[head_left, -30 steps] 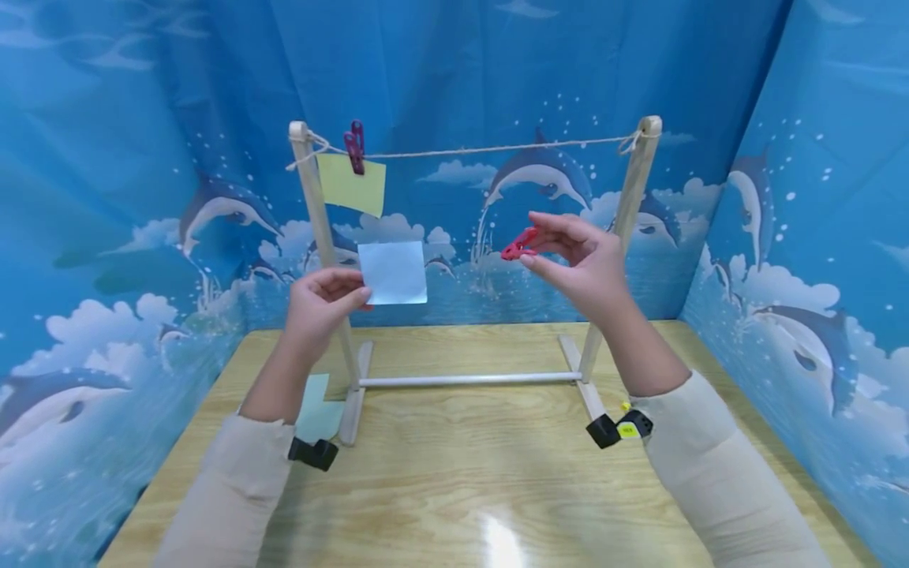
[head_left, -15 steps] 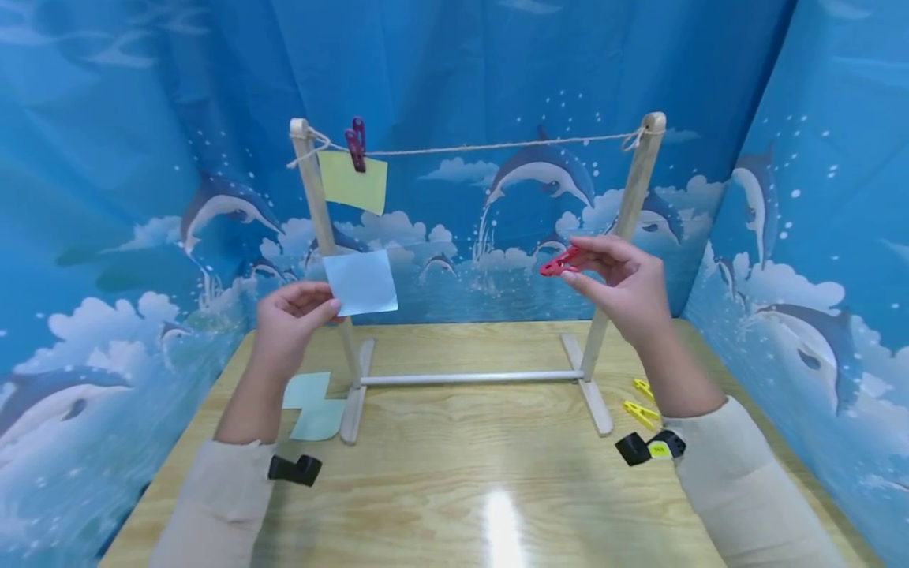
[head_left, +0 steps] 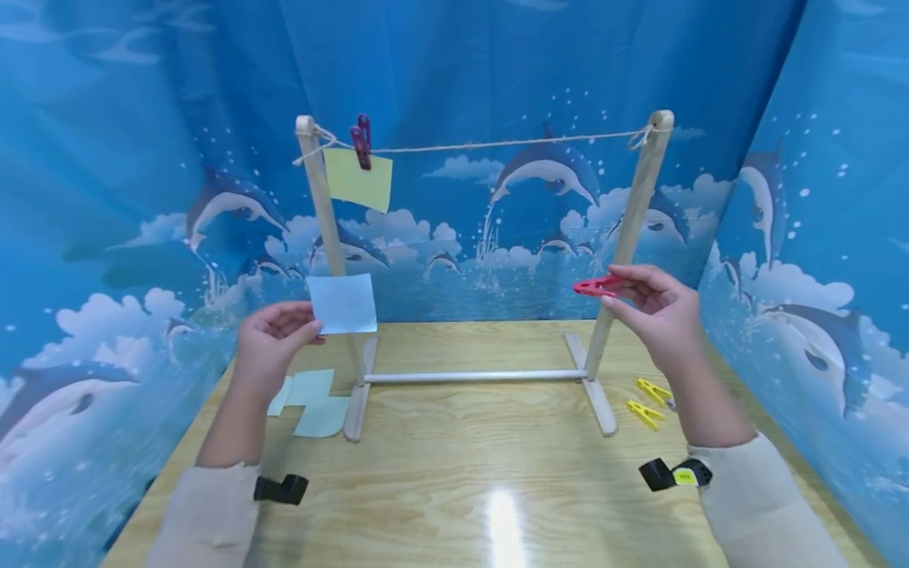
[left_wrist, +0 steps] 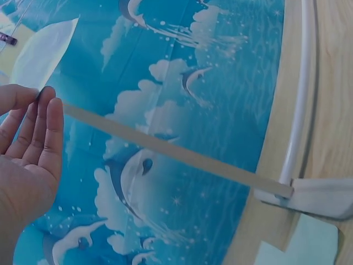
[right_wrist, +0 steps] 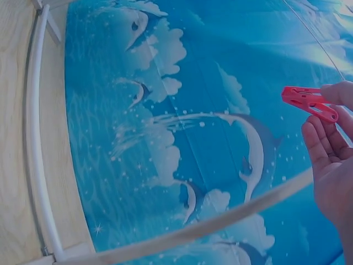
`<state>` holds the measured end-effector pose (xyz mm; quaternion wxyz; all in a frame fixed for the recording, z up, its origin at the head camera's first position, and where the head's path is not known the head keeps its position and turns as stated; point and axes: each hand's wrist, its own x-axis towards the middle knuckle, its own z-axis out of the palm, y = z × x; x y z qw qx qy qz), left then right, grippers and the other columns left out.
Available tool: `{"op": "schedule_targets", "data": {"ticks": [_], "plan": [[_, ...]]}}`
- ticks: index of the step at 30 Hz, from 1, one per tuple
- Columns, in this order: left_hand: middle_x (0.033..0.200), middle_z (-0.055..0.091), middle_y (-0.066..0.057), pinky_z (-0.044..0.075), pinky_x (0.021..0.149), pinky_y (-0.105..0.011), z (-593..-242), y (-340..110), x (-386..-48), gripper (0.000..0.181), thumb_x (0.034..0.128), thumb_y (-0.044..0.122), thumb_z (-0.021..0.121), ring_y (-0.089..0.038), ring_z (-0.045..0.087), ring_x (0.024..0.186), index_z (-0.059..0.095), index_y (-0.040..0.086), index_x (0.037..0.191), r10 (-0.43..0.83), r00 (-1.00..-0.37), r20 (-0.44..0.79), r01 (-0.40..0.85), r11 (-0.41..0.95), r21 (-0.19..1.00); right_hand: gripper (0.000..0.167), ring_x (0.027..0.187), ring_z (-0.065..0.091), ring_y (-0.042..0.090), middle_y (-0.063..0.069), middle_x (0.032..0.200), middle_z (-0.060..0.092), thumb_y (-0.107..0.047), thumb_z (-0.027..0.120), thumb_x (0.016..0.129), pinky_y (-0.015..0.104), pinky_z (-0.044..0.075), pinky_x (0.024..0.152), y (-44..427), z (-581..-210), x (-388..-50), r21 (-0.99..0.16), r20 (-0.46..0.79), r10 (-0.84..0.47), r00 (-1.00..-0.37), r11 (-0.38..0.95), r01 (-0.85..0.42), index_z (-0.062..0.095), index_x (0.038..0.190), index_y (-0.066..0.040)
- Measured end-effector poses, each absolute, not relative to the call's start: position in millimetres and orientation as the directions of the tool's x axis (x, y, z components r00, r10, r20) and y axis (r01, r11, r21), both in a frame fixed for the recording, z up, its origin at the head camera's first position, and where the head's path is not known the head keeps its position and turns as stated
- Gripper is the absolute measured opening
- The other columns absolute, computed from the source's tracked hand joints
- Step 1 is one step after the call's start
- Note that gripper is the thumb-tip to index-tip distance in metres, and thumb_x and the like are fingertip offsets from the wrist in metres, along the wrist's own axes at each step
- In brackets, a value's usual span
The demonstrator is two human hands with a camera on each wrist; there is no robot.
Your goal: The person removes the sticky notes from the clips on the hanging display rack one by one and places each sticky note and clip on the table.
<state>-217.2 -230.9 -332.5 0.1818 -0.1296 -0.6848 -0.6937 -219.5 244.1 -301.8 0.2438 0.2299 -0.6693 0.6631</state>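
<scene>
My left hand (head_left: 273,347) pinches a light blue square of paper (head_left: 344,304) by its lower left corner, in front of the rack's left post. In the left wrist view that paper (left_wrist: 47,52) rises from between thumb and fingers. Over on the right, my right hand (head_left: 656,315) holds a red clothespin (head_left: 595,286) between thumb and fingers, its tip pointing left; the right wrist view shows the clothespin (right_wrist: 309,103) too. Higher up, a yellow paper (head_left: 358,180) hangs at the left end of the string (head_left: 490,145) under a dark red clothespin (head_left: 361,142).
A wooden rack with two posts (head_left: 634,197) and a white lower bar (head_left: 476,377) stands on the table (head_left: 426,481). Several pale green papers (head_left: 323,416) lie by its left foot. Yellow clothespins (head_left: 644,413) lie near the right foot. A dolphin-print curtain (head_left: 454,71) surrounds the table.
Both hands have moved lower and apart: the left one leftward with the blue paper, the right one rightward with the red clothespin. Yellow clothespins on the table have come into view.
</scene>
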Motion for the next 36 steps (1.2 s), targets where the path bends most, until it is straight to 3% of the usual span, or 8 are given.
{"op": "schedule_targets", "data": {"ticks": [4, 13, 22, 29, 36], "plan": [[0.097, 0.072, -0.001, 0.059, 0.069, -0.025, -336.8, -236.1, -211.6, 0.021, 0.0887, 0.004, 0.071, -0.014, 0.07, 0.081, 0.067, -0.004, 0.108, -0.115, -0.908, 0.403, 0.405, 0.005, 0.914, 0.034, 0.092, 0.064, 0.017, 0.011, 0.106, 0.066, 0.009, 0.069, 0.085, 0.019, 0.054, 0.084, 255.3, -308.0, -214.4, -0.793, 0.608, 0.054, -0.792, 0.0, -0.609, 0.061, 0.117, 0.014], [0.094, 0.073, -0.002, 0.059, 0.068, -0.025, -352.2, -249.9, -197.2, 0.02, 0.0882, -0.001, 0.07, -0.013, 0.07, 0.08, 0.068, -0.006, 0.107, -0.185, -0.908, 0.376, 0.39, -0.044, 0.92, 0.029, 0.09, 0.067, 0.012, 0.005, 0.103, 0.068, 0.007, 0.07, 0.085, 0.019, 0.056, 0.078, 273.3, -327.2, -204.3, -0.869, 0.49, 0.13, -0.862, -0.005, -0.495, 0.063, 0.113, 0.008], [0.09, 0.073, -0.001, 0.059, 0.066, -0.026, -374.1, -268.2, -182.6, 0.017, 0.0878, -0.004, 0.068, -0.012, 0.07, 0.077, 0.07, -0.004, 0.105, -0.253, -0.913, 0.32, 0.352, -0.091, 0.932, 0.037, 0.091, 0.066, 0.012, 0.005, 0.105, 0.067, 0.002, 0.074, 0.084, 0.018, 0.055, 0.078, 289.7, -351.0, -193.5, -0.906, 0.419, 0.203, -0.885, 0.031, -0.422, 0.06, 0.117, 0.011], [0.093, 0.073, 0.003, 0.058, 0.068, -0.024, -385.0, -279.3, -172.7, 0.023, 0.0859, 0.007, 0.075, -0.011, 0.07, 0.078, 0.071, 0.003, 0.109, -0.319, -0.93, 0.185, 0.217, -0.067, 0.974, 0.035, 0.088, 0.067, 0.009, 0.002, 0.104, 0.067, 0.003, 0.075, 0.083, 0.018, 0.055, 0.077, 297.2, -364.8, -185.0, -0.929, 0.35, 0.25, -0.903, -0.028, -0.368, 0.065, 0.116, 0.004], [0.094, 0.073, 0.002, 0.058, 0.07, -0.025, -396.0, -289.1, -165.6, 0.022, 0.0852, 0.003, 0.074, -0.012, 0.071, 0.077, 0.073, 0.004, 0.107, -0.336, -0.928, 0.16, 0.214, -0.128, 0.968, 0.03, 0.084, 0.068, 0.006, -0.002, 0.098, 0.07, 0.004, 0.075, 0.082, 0.016, 0.055, 0.075, 306.6, -379.7, -175.7, -0.946, 0.307, 0.289, -0.907, -0.009, -0.323, 0.068, 0.11, 0.001]]}}
